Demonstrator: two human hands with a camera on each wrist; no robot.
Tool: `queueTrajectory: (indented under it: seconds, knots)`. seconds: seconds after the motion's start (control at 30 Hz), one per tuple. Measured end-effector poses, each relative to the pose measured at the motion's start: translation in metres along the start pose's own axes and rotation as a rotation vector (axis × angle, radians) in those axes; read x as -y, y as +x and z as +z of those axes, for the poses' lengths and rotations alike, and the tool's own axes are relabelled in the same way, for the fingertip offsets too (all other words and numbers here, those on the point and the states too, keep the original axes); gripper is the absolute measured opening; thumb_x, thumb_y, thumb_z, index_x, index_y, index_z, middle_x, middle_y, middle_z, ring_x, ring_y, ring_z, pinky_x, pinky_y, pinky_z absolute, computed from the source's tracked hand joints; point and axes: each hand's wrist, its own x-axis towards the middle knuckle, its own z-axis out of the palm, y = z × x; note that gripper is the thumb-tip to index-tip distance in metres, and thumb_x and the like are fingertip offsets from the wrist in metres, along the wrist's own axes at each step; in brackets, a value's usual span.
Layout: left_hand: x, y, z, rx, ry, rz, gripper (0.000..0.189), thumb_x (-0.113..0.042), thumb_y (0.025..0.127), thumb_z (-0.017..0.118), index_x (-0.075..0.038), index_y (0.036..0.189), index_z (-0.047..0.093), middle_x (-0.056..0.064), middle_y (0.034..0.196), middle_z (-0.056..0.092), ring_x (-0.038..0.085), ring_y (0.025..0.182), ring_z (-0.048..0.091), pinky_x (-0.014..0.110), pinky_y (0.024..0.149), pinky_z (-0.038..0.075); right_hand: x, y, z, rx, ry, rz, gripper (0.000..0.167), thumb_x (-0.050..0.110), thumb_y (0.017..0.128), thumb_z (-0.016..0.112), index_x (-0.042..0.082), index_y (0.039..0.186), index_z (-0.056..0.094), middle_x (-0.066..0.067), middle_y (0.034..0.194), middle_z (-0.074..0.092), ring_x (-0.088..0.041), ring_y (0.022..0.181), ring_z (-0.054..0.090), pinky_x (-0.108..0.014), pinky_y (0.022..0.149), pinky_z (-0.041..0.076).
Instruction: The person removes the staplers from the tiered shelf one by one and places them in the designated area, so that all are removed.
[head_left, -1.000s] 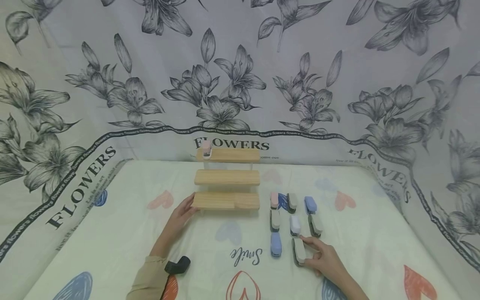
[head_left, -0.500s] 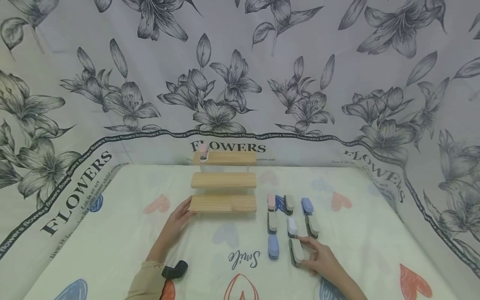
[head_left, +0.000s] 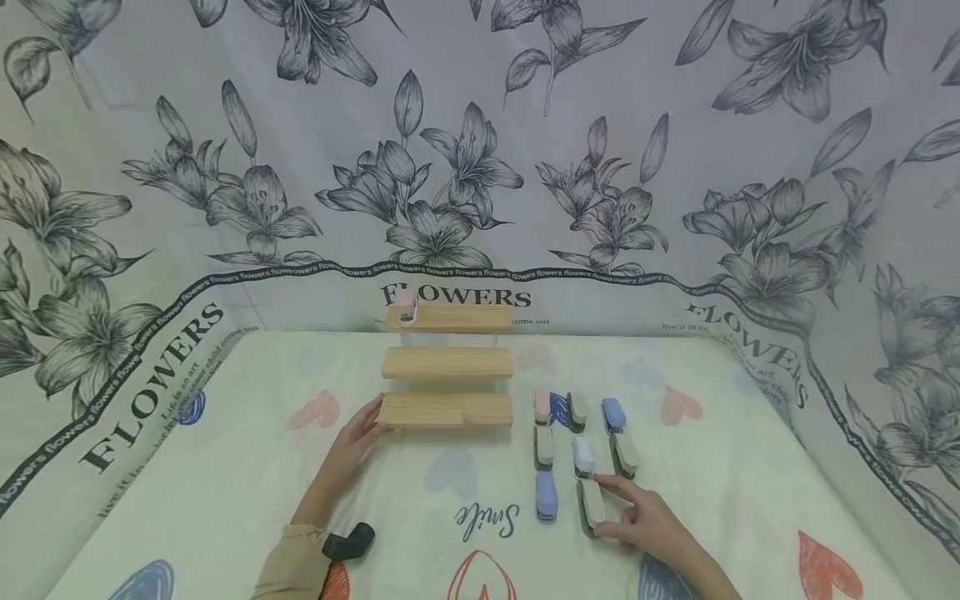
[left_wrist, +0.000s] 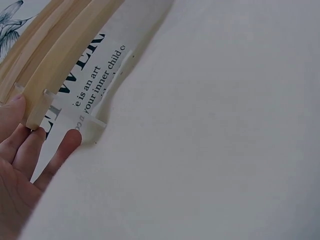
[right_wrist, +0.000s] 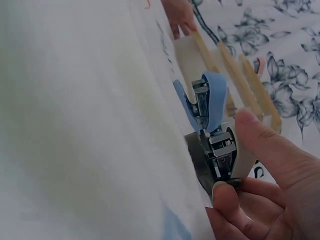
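At the front right in the head view, my right hand pinches a greyish-white stapler between thumb and fingers. The right wrist view has the thumb against its pale top arm and fingertips at its hinge end; the stapler rests on the cloth. A blue stapler stands just beyond it. My left hand holds the left end of the lowest plank of a three-step wooden rack. From the left wrist, the thumb lies on the plank's end with fingers beneath. A pink stapler sits on the top step.
Several more staplers stand in loose rows right of the rack: a pink one, a white one, blue ones and greyish ones. A black device is at the left wrist. Printed cloth hangs behind.
The head view has shifted slightly. The right hand stays at the same greyish-white stapler, its fingers barely moved, and the left hand keeps hold of the rack.
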Motion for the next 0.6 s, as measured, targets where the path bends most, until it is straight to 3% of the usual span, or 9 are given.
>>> queueTrajectory:
  seconds: [0.1, 0.17, 0.33, 0.43, 0.6]
  knots:
    - [0.0, 0.0, 0.0, 0.0, 0.004, -0.002, 0.056, -0.022, 0.094, 0.049, -0.005, 0.141, 0.024, 0.013, 0.142, 0.027, 0.031, 0.119, 0.037, 0.038, 0.097, 0.032, 0.001, 0.0, 0.001, -0.018, 0.008, 0.018, 0.065, 0.023, 0.076, 0.071, -0.001, 0.128, 0.042, -0.018, 0.095, 0.062, -0.006, 0.038, 0.044, -0.024, 0.038, 0.042]
    - [0.0, 0.001, -0.001, 0.0, 0.005, 0.002, 0.056, -0.022, 0.094, 0.049, -0.005, 0.141, 0.024, 0.013, 0.142, 0.027, 0.029, 0.118, 0.039, 0.031, 0.096, 0.034, 0.002, 0.0, 0.002, -0.029, 0.015, 0.017, 0.065, 0.023, 0.075, 0.072, -0.001, 0.128, 0.043, -0.026, 0.117, 0.051, -0.007, 0.039, 0.045, -0.024, 0.038, 0.043]
    - [-0.001, 0.001, 0.0, -0.005, 0.015, 0.001, 0.057, -0.023, 0.093, 0.05, -0.005, 0.141, 0.025, 0.012, 0.141, 0.029, 0.019, 0.112, 0.046, 0.021, 0.091, 0.037, 0.007, 0.0, -0.004, -0.047, 0.029, 0.052, 0.067, 0.023, 0.074, 0.073, 0.0, 0.129, 0.042, -0.029, 0.091, 0.058, -0.006, 0.039, 0.043, -0.024, 0.04, 0.043]
    - [-0.001, 0.0, -0.001, -0.009, 0.019, 0.005, 0.056, -0.023, 0.093, 0.05, -0.005, 0.14, 0.025, 0.012, 0.141, 0.03, 0.013, 0.11, 0.047, 0.017, 0.089, 0.037, 0.013, 0.003, -0.012, -0.086, 0.005, 0.075, 0.065, 0.024, 0.074, 0.073, 0.001, 0.128, 0.045, -0.025, 0.088, 0.058, -0.006, 0.04, 0.041, -0.023, 0.039, 0.041]
    - [0.001, 0.001, -0.001, -0.012, -0.008, 0.009, 0.056, -0.021, 0.093, 0.051, -0.003, 0.14, 0.027, 0.014, 0.14, 0.031, 0.018, 0.113, 0.046, 0.019, 0.091, 0.037, 0.027, 0.016, -0.029, -0.125, -0.046, 0.026, 0.059, 0.024, 0.077, 0.071, 0.001, 0.126, 0.047, -0.016, 0.075, 0.06, -0.009, 0.039, 0.042, -0.022, 0.037, 0.035]
